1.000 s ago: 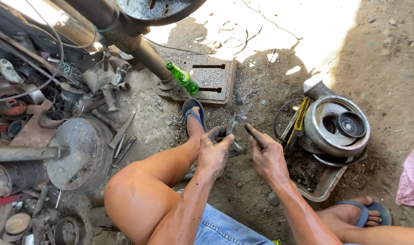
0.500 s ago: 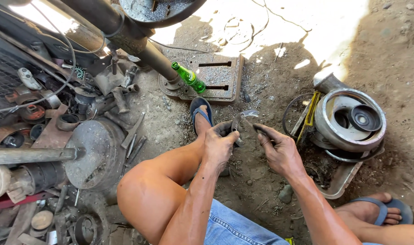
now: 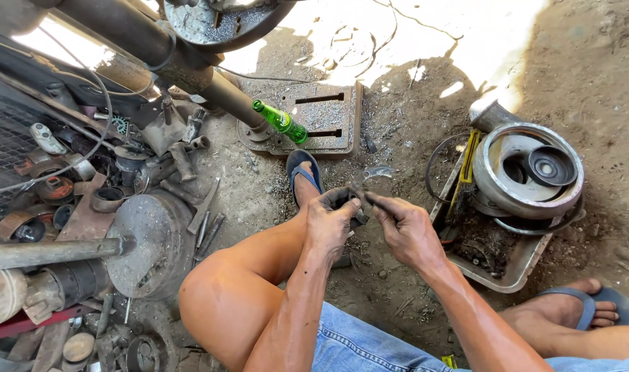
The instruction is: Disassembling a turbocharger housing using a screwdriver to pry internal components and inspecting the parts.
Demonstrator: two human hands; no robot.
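Greasy left hand (image 3: 330, 222) and right hand (image 3: 405, 231) together pinch a small dark part (image 3: 359, 201) above the dirt floor (image 3: 397, 131). At two o'clock, a round metal housing (image 3: 528, 172) in a tray (image 3: 518, 265); at eleven o'clock, a green glass bottle (image 3: 280, 122).

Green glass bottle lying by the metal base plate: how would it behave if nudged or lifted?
The green glass bottle lies on its side, so it would probably roll. Being glass, it likely breaks against the metal base plate. It seems light enough for one hand.
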